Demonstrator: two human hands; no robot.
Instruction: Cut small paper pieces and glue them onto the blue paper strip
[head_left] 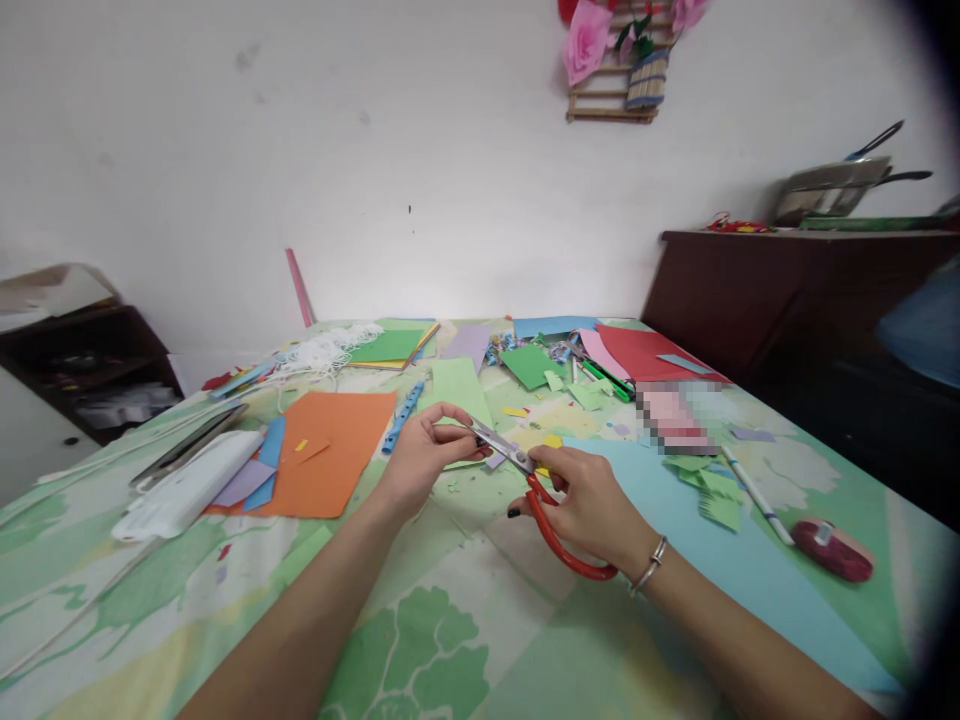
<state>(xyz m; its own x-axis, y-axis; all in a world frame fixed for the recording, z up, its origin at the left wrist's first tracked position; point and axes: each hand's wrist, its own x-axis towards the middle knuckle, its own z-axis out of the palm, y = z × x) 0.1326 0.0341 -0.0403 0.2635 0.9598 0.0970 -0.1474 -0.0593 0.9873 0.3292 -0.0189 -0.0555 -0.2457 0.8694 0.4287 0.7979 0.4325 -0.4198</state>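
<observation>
My right hand (589, 500) grips a pair of scissors (556, 545) by its red handles, with the metal blades pointing up and left. The blade tips reach the fingers of my left hand (427, 450), which are pinched together. Whatever lies between those fingers is too small or too hidden to name. Just behind the left hand is a light green sheet of paper (459, 385). Beside it, to the left, lies a blue strip with dark dots (403, 418). Tiny paper scraps are scattered under and around both hands.
An orange sheet (330, 470), a white power strip (187, 485) and a phone-like dark slab (187, 447) lie left. At right are a large light blue sheet (697, 560), a white pen (757, 497) and a dark red object (832, 550). White string (322, 350) and coloured papers line the back.
</observation>
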